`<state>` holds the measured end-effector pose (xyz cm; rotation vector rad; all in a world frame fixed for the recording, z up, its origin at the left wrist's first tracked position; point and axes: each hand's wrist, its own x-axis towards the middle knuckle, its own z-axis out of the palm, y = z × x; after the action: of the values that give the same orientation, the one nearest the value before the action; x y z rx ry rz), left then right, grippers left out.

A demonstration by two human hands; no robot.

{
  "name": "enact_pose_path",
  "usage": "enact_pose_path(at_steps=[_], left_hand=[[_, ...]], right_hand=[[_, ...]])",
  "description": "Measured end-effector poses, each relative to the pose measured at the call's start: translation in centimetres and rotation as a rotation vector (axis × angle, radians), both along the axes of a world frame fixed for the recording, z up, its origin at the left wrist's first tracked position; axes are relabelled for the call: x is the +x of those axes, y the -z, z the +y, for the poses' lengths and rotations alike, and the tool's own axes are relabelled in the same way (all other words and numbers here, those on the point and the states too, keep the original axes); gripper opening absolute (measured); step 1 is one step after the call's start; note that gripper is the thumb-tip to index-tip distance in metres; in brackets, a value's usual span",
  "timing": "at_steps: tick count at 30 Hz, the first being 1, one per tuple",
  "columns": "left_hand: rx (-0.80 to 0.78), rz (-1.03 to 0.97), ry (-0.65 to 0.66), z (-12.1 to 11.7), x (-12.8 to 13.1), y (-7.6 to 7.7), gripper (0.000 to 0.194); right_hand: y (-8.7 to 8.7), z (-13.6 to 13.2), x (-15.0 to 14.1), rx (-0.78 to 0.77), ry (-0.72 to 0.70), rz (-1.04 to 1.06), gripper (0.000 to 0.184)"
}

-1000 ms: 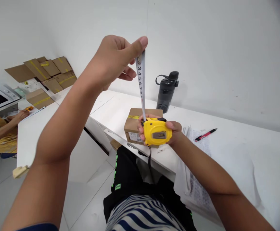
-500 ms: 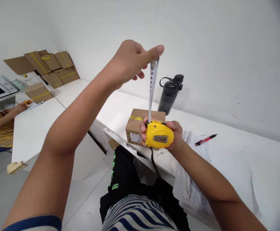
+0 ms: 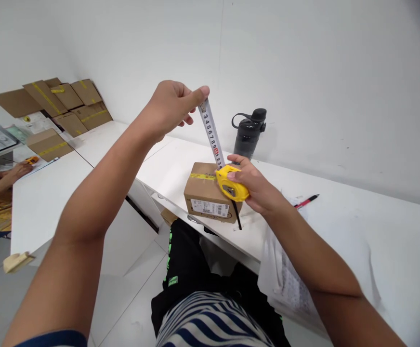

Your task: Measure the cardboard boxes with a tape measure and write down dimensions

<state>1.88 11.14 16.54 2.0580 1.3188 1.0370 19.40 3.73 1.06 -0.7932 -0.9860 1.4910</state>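
The person's left hand (image 3: 176, 108) is raised above the worktop (image 3: 340, 212), its forearm slanting up from the lower left and the elbow bent. Its thumb and fingers pinch the end of the tape blade (image 3: 212, 135), the thumb pointing to the right. The right forearm reaches in from the lower right, and the right hand (image 3: 258, 185) is lower, its fingers wrapped around the yellow tape measure (image 3: 232, 183), with the thumb lying on the case. The blade runs between the two hands, slanting down to the right, its numbers facing the camera.

The tape measure is in front of the cardboard box (image 3: 210, 193) in the view, its dark strap (image 3: 236, 215) hanging down. Behind the right hand stands a dark bottle (image 3: 248, 135); a red and black pen (image 3: 307, 201) lies to the right.
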Motion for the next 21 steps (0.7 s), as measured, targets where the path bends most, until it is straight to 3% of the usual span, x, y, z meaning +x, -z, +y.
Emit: enact_pose_path(at_steps=[7,10,13,15,17,18,21], left_hand=[[0.085,-0.05,0.045,-1.4,1.3,-0.1,0.032],[0.113,-0.131,0.153,-1.5,2.1,1.2,0.05],[0.06,-0.034,0.23,-2.1,2.8,5.5,0.07],[0.058,0.284,0.355,-2.4,2.5,9.4,0.077],[0.034,0.558,0.41,-2.3,1.2,12.8,0.11],[0.014,0.619,0.395,-2.1,0.2,14.1,0.115],[-0.03,0.546,0.327,-1.3,-3.8,16.7,0.105]], right_hand=[[-0.6,-0.2,2.3,0.306,0.295,-0.309,0.055],[-1.6,-1.0,3.3,0.347,0.432,-0.425,0.052],[-2.5,-1.4,4.7,0.37,0.552,-0.407,0.049],[-2.8,-1.4,5.7,0.385,0.58,-0.371,0.048],[-3.0,-1.5,6.6,0.393,0.583,-0.352,0.048],[-3.0,-1.5,6.9,0.397,0.574,-0.348,0.048],[-3.1,-1.7,6.9,0.405,0.508,-0.339,0.047]])
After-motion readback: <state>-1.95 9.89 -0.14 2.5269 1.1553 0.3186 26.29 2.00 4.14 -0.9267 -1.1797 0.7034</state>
